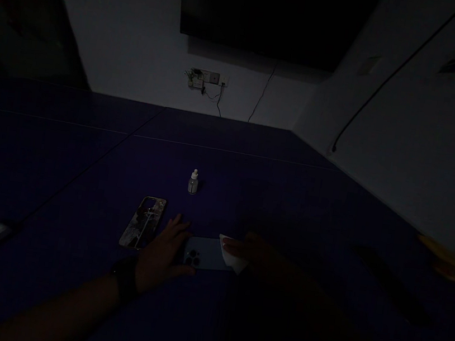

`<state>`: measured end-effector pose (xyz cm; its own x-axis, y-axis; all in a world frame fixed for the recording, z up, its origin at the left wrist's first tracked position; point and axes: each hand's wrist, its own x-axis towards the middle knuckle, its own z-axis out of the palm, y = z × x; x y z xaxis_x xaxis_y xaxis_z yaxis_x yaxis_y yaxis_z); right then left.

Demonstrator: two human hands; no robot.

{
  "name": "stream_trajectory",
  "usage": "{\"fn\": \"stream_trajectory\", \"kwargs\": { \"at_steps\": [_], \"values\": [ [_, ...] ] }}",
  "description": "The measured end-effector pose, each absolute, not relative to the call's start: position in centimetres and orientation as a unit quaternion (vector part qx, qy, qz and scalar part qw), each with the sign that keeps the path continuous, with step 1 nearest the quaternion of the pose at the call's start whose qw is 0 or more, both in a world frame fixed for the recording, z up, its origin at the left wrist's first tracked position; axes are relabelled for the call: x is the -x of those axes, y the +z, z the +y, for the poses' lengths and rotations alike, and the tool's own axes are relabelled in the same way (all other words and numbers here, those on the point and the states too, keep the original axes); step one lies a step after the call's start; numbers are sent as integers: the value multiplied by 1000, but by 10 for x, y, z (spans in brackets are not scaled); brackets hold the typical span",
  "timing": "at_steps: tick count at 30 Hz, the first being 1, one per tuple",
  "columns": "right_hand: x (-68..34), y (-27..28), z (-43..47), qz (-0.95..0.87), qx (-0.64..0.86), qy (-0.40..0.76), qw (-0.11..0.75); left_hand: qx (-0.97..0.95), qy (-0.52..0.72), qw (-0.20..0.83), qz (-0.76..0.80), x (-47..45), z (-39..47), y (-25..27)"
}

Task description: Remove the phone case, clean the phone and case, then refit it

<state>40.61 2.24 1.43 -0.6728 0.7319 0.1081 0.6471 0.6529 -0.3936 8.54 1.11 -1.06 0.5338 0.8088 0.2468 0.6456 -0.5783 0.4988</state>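
See blue-grey rectangular smartphone [208, 249], back-up on dark-blue tabletop [241, 195], with dark round lenses [193, 258] at left end. Splays left hand [163, 253] around that end, cannot tell if gripping; grasps thin white wipe [235, 262] in right hand [256, 252] over opposite end.

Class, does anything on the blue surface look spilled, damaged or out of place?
Nothing clearly stands out. The dropper bottle stands upright, no spill shows, and the phone and patterned case lie flat. It is too dark to rule out fine scratches.
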Motion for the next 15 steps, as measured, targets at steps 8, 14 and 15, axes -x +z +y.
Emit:
{"fn": "stream_trajectory", "kwargs": {
  "at_steps": [8,14,15],
  "values": [
    [-330,30,34,-967,239,68,62,-865,213,173,420,-87,12,-14],
    [-330,34,32,-963,261,58,32,-864,198,165,433,-88,12,-14],
    [-338,35,32,-961,269,61,21,-864,198,164,434,-87,12,-13]
  ]
}}
